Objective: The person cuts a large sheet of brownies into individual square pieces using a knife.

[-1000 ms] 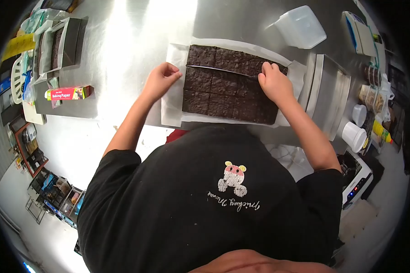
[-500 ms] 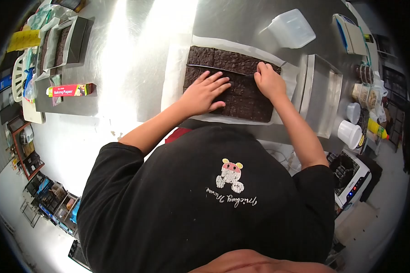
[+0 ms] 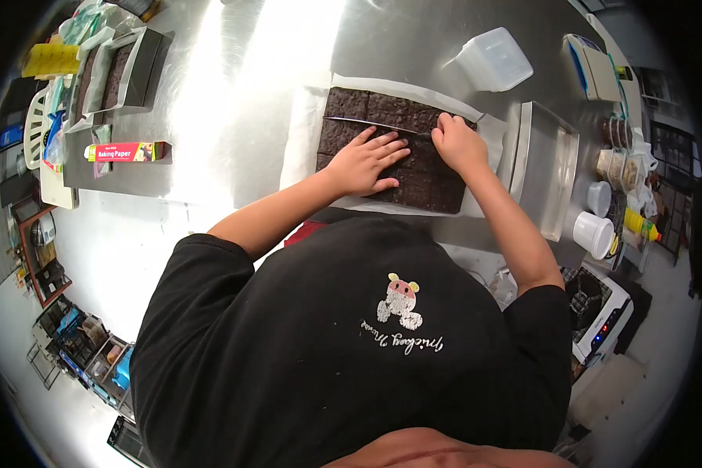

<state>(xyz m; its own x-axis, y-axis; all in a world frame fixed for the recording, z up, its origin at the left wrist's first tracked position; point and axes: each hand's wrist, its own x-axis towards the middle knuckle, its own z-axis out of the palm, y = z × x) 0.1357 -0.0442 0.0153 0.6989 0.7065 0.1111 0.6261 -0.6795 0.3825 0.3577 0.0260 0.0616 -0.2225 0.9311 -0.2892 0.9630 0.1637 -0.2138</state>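
A dark brown slab of cake [image 3: 437,183] lies on white baking paper [image 3: 298,148] on the metal table, with cut lines across its top. A long thin knife [image 3: 366,122] lies crosswise over the slab, toward its far side. My right hand [image 3: 460,145] is closed round the knife's handle end, at the slab's right part. My left hand [image 3: 368,162] rests flat on the cake with its fingers spread, their tips just on the near side of the blade. The handle is mostly hidden by my right hand.
Right of the slab stands an empty metal tray [image 3: 550,168], with a clear plastic container [image 3: 498,59] beyond it. White tubs [image 3: 593,232] are at the right edge. On the left lie a baking paper box [image 3: 126,152] and a lined tin [image 3: 142,70] holding dark cake.
My left hand has shifted slightly to the right on the cake. The knife and my right hand have changed little, while the whole view has shifted a bit.
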